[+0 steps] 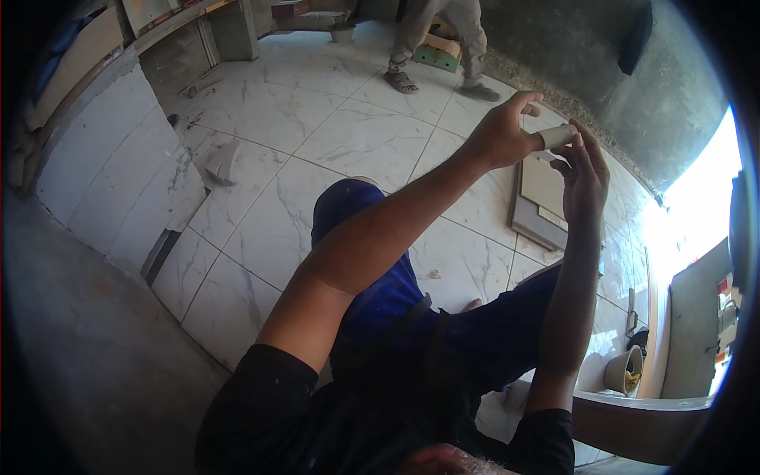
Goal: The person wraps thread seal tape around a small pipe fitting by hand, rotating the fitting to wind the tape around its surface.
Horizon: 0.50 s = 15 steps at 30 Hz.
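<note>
My left hand [507, 134] is raised in front of me, its thumb reaching into the near end of a pale beige, tube-like band [556, 137] that looks like tape. The left index finger curls above, apart from the band. At the far end of the band, the thumb and index fingertips of my right hand [586, 170] pinch it, while the other right fingers are bent. Whether the band is a roll or a strip wound round the thumb is hard to tell. Below the hands lie flat boards or tiles [542, 190] on the floor.
Marbled white tiles [348, 138] cover the floor. Another person's legs [439, 39] stand ahead, by a green box [437, 57]. A broken shard [223, 164] lies at left near a white-tiled low wall [111, 162]. A bucket [624, 370] stands at right.
</note>
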{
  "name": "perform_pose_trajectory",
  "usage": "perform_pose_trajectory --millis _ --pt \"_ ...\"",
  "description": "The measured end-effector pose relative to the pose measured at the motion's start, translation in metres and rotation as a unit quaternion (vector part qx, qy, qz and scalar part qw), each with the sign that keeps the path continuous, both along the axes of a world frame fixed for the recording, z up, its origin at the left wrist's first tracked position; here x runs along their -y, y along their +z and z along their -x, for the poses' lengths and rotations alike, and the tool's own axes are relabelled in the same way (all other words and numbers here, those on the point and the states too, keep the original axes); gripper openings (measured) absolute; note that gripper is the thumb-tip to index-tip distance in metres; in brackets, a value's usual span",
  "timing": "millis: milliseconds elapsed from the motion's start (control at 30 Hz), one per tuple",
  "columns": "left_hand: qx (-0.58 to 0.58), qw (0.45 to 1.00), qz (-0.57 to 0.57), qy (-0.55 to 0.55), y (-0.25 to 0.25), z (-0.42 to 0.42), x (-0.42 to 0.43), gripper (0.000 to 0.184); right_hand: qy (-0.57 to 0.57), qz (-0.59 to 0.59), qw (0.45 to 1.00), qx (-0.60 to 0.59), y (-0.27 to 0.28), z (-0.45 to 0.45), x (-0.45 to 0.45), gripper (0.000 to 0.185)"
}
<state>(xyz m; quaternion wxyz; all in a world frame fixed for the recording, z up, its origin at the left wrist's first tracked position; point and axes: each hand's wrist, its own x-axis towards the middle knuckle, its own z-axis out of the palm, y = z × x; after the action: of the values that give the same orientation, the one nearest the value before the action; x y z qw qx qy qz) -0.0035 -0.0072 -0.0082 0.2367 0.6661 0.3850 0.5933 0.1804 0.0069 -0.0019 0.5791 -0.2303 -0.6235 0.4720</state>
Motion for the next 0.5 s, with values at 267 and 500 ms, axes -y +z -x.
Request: perform_pose_trajectory --millis 267,500 --pt "0.003 1.000 -0.001 0.013 -0.0031 -0.0014 -0.0062 0.079 0.003 0.004 1.000 -0.011 0.0029 0.0057 0.0073 0.040" --pt "0.010 1.000 0.002 0.000 -0.0019 -0.0009 -0.0023 0.085 0.046 0.025 0.999 -0.012 -0.0007 0.0030 0.0018 0.038"
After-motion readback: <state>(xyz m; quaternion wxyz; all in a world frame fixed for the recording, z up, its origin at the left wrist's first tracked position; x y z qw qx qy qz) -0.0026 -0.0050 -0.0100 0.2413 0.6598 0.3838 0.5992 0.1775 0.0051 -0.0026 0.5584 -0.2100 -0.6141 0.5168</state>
